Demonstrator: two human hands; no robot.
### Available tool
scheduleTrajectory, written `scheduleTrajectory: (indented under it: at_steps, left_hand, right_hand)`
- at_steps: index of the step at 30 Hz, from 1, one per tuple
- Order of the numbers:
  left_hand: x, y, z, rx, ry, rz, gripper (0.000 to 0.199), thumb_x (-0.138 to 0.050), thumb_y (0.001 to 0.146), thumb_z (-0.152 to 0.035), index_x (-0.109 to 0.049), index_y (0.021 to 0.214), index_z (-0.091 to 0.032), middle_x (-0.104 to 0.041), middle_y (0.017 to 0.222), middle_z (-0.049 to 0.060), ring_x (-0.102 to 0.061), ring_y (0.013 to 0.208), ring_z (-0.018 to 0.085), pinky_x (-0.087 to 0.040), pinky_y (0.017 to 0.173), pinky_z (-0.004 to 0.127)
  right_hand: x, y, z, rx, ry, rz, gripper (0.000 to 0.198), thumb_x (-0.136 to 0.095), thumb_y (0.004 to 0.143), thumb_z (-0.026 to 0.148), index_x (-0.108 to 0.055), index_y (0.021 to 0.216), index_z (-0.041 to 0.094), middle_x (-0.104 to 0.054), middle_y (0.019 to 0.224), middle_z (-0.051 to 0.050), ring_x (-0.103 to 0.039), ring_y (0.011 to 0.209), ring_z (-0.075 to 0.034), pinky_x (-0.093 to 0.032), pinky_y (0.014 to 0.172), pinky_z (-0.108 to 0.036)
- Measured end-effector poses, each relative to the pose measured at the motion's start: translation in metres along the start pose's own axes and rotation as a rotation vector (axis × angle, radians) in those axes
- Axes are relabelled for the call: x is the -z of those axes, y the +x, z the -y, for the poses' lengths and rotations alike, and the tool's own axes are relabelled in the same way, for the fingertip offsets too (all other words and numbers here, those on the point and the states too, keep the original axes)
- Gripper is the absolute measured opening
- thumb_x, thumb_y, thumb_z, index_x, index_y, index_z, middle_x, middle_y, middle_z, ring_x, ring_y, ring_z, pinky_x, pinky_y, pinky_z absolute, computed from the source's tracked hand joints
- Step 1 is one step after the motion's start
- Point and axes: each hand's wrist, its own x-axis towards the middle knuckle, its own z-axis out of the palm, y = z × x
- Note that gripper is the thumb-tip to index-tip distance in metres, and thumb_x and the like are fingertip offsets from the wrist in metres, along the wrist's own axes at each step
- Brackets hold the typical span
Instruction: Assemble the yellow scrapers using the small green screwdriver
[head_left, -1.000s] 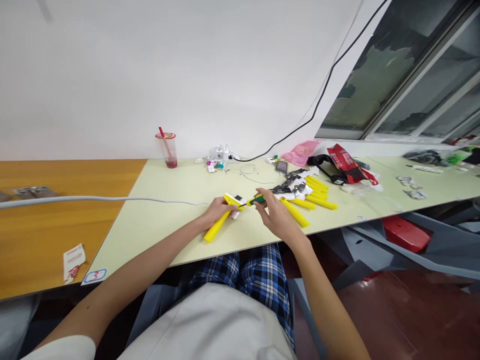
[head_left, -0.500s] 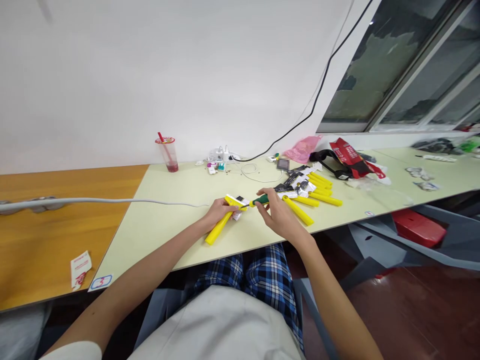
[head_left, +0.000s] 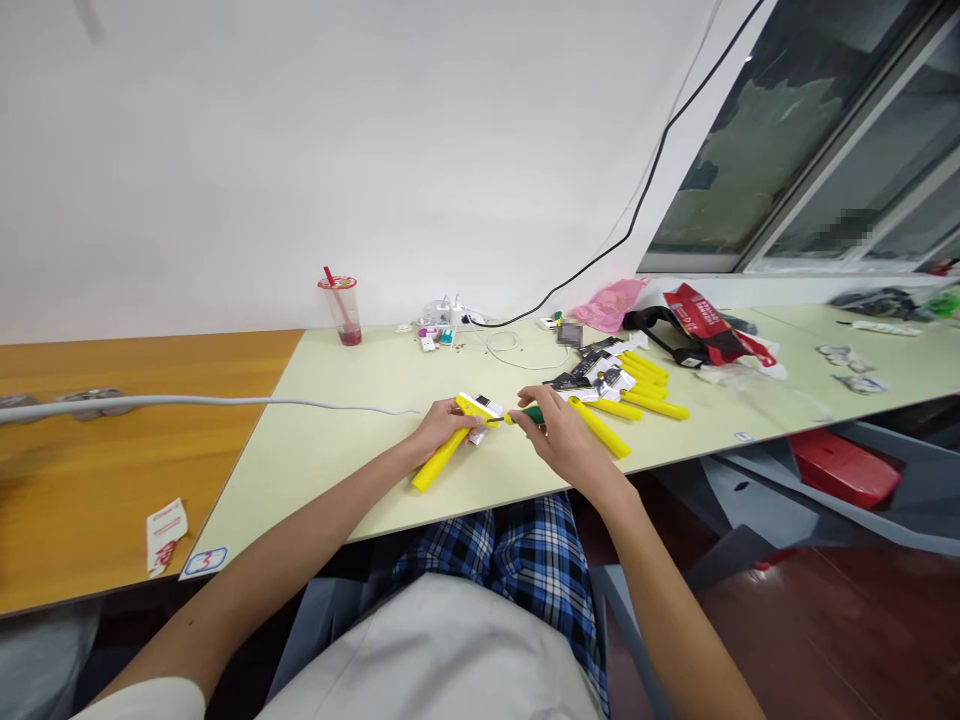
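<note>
A sticker (head_left: 204, 561) at the table's (head_left: 337, 440) near corner reads "3".

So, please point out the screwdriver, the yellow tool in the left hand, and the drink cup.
screwdriver (head_left: 529, 414), head view, on its green handle.
yellow tool (head_left: 435, 465), head view, on its long handle.
drink cup (head_left: 349, 320), head view, on its clear wall.

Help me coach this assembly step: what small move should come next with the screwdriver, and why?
Probably turn the green-handled screwdriver in place. The right hand holds it level with its tip at the head of the yellow tool, which the left hand steadies on the table. Whether the tip is seated is too small to tell.
</note>
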Motion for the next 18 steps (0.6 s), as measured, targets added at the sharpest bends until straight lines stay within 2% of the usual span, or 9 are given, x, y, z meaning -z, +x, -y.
scheduleTrajectory:
  at_steps: [3, 8, 11, 18]
  left_hand:
    - [0.0003, -0.0005, -0.0005, -0.002, 0.002, 0.015, 0.034, -0.095, 0.069, -0.029, -0.072, 0.089, -0.014, -0.072, 0.071, 0.004, -0.062, 0.059, 0.016, -0.046, 0.056, 0.027]
    - [0.001, 0.0008, 0.001, -0.002, 0.0, 0.007, 0.032, -0.094, 0.069, -0.029, -0.073, 0.088, -0.013, -0.075, 0.076, 0.006, -0.064, 0.062, 0.016, -0.047, 0.057, 0.027]
    - [0.0011, 0.0018, 0.0018, 0.006, 0.009, 0.002, 0.033, -0.094, 0.069, -0.029, -0.073, 0.089, -0.013, -0.076, 0.079, 0.007, -0.064, 0.061, 0.015, -0.047, 0.057, 0.027]
    - [-0.0006, 0.0006, 0.0001, -0.002, 0.011, 0.037, 0.037, -0.095, 0.068, -0.029, -0.073, 0.092, -0.012, -0.072, 0.071, 0.004, -0.063, 0.06, 0.015, -0.046, 0.054, 0.026]
  right_hand:
    - [-0.004, 0.0012, -0.0026, 0.005, 0.023, -0.055, 0.016, -0.055, 0.112, 0.033, -0.053, 0.126, 0.026, -0.068, 0.116, -0.011, -0.072, 0.099, -0.027, -0.062, 0.084, -0.043]
    - [-0.0048, 0.0017, -0.0009, 0.058, 0.047, -0.092, 0.016, -0.054, 0.108, 0.022, -0.053, 0.124, 0.026, -0.064, 0.121, -0.011, -0.069, 0.089, -0.021, -0.063, 0.083, -0.04]
    - [-0.0042, 0.002, 0.0011, 0.057, 0.06, -0.082, 0.019, -0.054, 0.107, 0.018, -0.054, 0.124, 0.026, -0.063, 0.123, -0.011, -0.07, 0.092, -0.021, -0.063, 0.088, -0.04]
    - [-0.0025, 0.0012, 0.0027, 0.096, 0.072, -0.088, 0.026, -0.054, 0.108, 0.02, -0.055, 0.133, 0.027, -0.066, 0.127, -0.011, -0.073, 0.097, -0.022, -0.063, 0.095, -0.042]
